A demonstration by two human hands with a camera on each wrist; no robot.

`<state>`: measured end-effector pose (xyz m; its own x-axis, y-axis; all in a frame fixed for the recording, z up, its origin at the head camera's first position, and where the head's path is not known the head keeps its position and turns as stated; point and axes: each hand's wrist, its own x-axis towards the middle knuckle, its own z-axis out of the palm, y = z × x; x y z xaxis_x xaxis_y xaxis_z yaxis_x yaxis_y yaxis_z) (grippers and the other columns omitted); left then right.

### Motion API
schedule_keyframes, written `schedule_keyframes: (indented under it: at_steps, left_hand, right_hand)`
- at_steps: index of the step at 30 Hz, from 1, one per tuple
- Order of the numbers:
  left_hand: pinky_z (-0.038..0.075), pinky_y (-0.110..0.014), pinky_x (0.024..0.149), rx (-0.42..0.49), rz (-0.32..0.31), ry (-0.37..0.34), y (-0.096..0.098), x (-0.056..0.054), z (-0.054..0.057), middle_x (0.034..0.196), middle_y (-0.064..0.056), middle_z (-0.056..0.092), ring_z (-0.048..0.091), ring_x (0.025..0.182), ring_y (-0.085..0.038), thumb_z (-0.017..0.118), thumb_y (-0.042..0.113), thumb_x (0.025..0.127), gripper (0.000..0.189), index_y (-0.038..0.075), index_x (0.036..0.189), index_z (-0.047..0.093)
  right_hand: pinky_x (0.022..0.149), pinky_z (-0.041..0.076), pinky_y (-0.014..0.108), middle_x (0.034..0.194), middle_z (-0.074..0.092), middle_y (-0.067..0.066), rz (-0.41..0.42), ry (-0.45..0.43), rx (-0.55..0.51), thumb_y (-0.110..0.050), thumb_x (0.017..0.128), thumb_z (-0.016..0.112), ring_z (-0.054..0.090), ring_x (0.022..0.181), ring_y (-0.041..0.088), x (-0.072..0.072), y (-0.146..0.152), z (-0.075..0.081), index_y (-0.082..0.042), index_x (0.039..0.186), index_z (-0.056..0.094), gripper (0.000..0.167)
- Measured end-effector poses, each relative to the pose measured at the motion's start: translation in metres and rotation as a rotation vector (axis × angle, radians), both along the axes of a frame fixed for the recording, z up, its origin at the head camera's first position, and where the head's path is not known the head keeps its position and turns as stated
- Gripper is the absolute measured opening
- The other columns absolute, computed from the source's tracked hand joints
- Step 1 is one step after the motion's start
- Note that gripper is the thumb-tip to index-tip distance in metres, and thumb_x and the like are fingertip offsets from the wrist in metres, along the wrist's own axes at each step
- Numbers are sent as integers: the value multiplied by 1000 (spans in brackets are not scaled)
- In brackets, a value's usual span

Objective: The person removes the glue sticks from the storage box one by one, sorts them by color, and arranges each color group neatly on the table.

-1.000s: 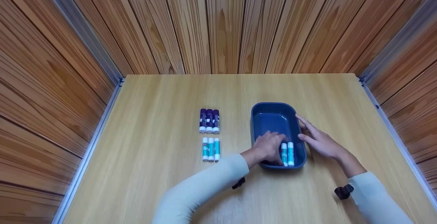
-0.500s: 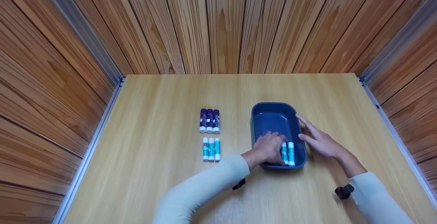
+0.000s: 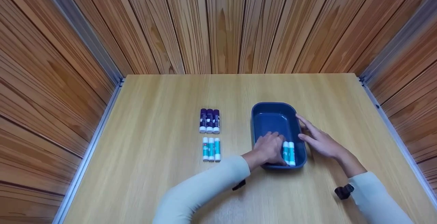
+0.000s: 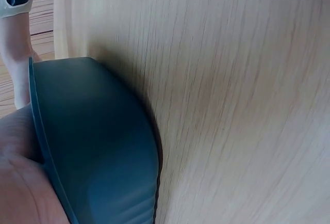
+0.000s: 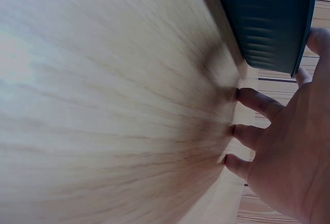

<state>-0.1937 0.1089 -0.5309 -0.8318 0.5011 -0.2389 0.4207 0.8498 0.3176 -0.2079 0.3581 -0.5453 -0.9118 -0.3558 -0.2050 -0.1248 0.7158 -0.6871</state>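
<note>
My left hand [image 3: 269, 147] reaches into the dark blue tray [image 3: 273, 105], its thumb and index finger beside a glue stick [image 3: 285, 153] with a teal label. A second such glue stick [image 3: 291, 153] lies right against it. The far fingers are hidden under the hand, so whether they grip the stick I cannot tell. In the left wrist view, the left palm [image 4: 23, 188] overlaps the tray wall [image 4: 98, 141]. My right hand [image 3: 319, 140] touches the tray's right side with extended fingers. The right wrist view shows the right hand [image 5: 294, 157] with several fingertips down by the table.
Left of the tray, three purple glue sticks [image 3: 209, 121] with white ends lie in a row. Below them, three teal-and-white glue sticks [image 3: 211, 149] lie side by side. Wood-panelled walls [image 3: 225, 26] and metal rails [image 3: 90, 142] border the wooden table [image 3: 153, 125].
The left glue stick in the tray has shifted slightly right, closing the gap to its neighbour; my left hand moves slightly right with it. My right hand stays in place.
</note>
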Motion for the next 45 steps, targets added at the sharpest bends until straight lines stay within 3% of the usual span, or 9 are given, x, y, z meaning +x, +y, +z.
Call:
schedule_keyframes:
  at_steps: [8,20,26,38,45]
  left_hand:
    - [58,-43,123,84,-2,-56,-2,-4,0,151,5,72,65,137,-18,95,56,88,78,37,154,59]
    - [55,-44,126,206,-5,-188,-9,-9,9,159,5,66,59,144,-20,93,55,90,79,40,158,56]
    - [55,-40,124,210,-56,-177,-10,-11,8,158,6,68,61,142,-19,92,56,91,78,37,159,57]
    - [56,-45,124,246,-65,-212,-17,-16,13,162,4,65,58,145,-22,88,61,92,80,36,160,56]
    - [54,-44,127,209,-113,-154,-20,-19,20,165,2,63,59,149,-22,82,68,92,81,34,161,56]
  right_hand:
    - [122,28,93,178,33,38,3,-5,-2,-43,121,48,33,162,69,0,1,0,-32,183,4,76]
    - [122,28,93,179,33,37,2,-14,-5,-42,121,49,32,163,69,-1,1,1,-33,183,2,78]
    - [123,30,92,177,38,36,-2,-3,-1,-42,120,50,37,162,66,-1,1,1,-34,183,5,78]
    - [123,28,93,179,35,35,1,2,-6,-41,121,49,36,163,65,0,1,-1,-35,183,4,77]
    - [121,29,94,177,38,35,17,13,-13,-38,121,50,39,161,66,-1,3,-1,-33,183,4,77]
